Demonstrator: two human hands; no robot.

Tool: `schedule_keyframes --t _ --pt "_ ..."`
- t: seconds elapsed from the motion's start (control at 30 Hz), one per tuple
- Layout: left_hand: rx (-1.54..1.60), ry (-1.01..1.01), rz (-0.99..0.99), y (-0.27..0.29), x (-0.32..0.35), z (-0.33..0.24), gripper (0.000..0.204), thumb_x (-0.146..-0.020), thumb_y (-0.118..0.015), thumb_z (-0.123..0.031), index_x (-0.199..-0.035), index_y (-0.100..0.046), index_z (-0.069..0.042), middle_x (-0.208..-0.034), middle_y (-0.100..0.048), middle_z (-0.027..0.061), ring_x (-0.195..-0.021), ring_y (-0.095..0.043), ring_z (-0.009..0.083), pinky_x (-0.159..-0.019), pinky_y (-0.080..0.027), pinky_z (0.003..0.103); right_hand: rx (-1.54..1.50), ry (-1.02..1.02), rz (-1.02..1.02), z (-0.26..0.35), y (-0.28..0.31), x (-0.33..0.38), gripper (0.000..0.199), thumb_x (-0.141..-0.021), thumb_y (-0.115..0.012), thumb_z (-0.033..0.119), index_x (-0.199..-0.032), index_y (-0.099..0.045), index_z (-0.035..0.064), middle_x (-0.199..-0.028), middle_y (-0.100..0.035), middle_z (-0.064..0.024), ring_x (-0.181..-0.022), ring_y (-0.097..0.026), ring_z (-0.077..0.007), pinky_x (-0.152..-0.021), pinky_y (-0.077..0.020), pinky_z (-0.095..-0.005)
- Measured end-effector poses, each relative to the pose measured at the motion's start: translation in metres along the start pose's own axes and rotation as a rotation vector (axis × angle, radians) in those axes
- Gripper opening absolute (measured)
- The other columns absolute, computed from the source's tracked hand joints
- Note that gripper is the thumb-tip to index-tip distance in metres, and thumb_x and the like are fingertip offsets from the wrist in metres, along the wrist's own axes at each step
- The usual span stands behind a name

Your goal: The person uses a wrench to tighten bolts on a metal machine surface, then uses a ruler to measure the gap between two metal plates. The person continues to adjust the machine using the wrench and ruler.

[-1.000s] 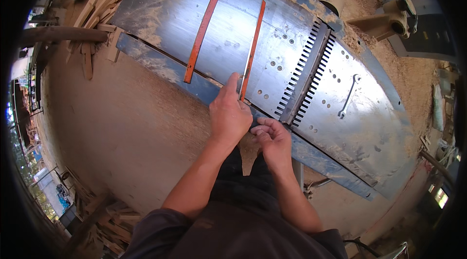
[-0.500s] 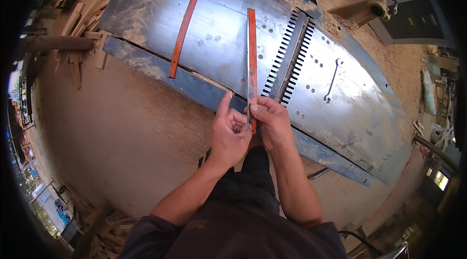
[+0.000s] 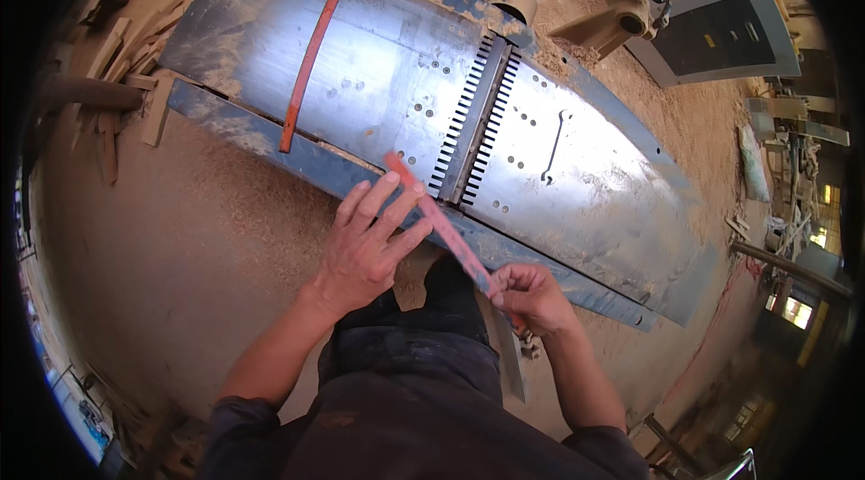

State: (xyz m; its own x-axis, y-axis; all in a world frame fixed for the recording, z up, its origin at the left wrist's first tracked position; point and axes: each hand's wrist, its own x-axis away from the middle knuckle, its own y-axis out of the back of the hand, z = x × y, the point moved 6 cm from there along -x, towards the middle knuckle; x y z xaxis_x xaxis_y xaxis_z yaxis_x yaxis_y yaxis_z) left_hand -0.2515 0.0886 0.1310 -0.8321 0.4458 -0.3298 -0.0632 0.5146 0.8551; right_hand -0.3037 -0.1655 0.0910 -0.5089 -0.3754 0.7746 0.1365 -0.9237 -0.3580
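Over the near edge of the grey sheet-metal machine table [image 3: 270, 38], the narrow, flat, red-orange strip [image 3: 455, 241] is now held slantwise, its far end tipped toward the left; half a second ago it was stood nearly straight away from the body. Its lower part is pinched between thumb and fingers of the right hand [image 3: 530, 295]. By the left hand [image 3: 365, 246], spread with fingers extended, the upper part is met at the fingertips, though whether it is gripped there cannot be told. The matching red-orange strip [image 3: 309, 74] is left lying across the table, and the double-ended steel wrench [image 3: 556, 146] lies beyond the slotted dark crosswise opening [image 3: 476, 119]. By this turn, it seems, the strip is brought closer for handling between both hands.
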Motion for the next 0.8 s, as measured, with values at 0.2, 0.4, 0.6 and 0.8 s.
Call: schedule_keyframes --t 0.2,0.4,0.6,0.8 --pt "-0.013 -0.114 0.065 -0.018 0.0 -0.014 0.02 -0.08 -0.07 -0.006 -0.1 -0.067 -0.004 -0.114 -0.069 0.0122 -0.108 -0.065 0.0331 -0.1 -0.05 0.048 -0.135 -0.176 0.313 0.008 0.042 0.007 0.018 -0.081 -0.076 -0.003 -0.098 -0.073 -0.0045 -0.085 -0.074 -0.0081 -0.069 -0.068 -0.012 -0.063 -0.0517 -0.024" --pt "0.046 0.031 0.011 -0.037 -0.024 -0.056 0.021 -0.081 -0.068 -0.002 -0.101 -0.064 0.003 -0.099 -0.065 0.0129 -0.089 -0.065 0.0292 -0.077 -0.056 0.038 -0.415 0.003 0.467 0.08 0.126 -0.011 0.042 -0.097 -0.066 0.028 -0.114 -0.069 -0.01 -0.09 -0.074 -0.0223 -0.07 -0.07 -0.0276 -0.065 -0.0564 -0.0359" --pt "0.158 0.432 -0.171 -0.065 -0.046 -0.081 0.018 -0.083 -0.07 0.008 -0.101 -0.066 0.005 -0.093 -0.066 0.0151 -0.081 -0.066 0.0331 -0.07 -0.056 0.039 -0.161 0.231 0.139 0.115 0.147 -0.044 0.052 -0.101 -0.062 0.035 -0.129 -0.062 -0.0079 -0.097 -0.074 -0.0215 -0.077 -0.07 -0.0238 -0.062 -0.055 -0.0329" --pt "0.142 0.563 -0.298 -0.103 -0.05 -0.093 0.023 -0.083 -0.069 0.008 -0.105 -0.065 0.005 -0.097 -0.063 0.0155 -0.081 -0.061 0.0345 -0.072 -0.053 0.041 0.178 0.333 0.011 0.128 0.092 -0.078 0.035 -0.1 -0.068 0.03 -0.105 -0.066 -0.0042 -0.087 -0.074 -0.0163 -0.07 -0.07 -0.0188 -0.056 -0.053 -0.028"
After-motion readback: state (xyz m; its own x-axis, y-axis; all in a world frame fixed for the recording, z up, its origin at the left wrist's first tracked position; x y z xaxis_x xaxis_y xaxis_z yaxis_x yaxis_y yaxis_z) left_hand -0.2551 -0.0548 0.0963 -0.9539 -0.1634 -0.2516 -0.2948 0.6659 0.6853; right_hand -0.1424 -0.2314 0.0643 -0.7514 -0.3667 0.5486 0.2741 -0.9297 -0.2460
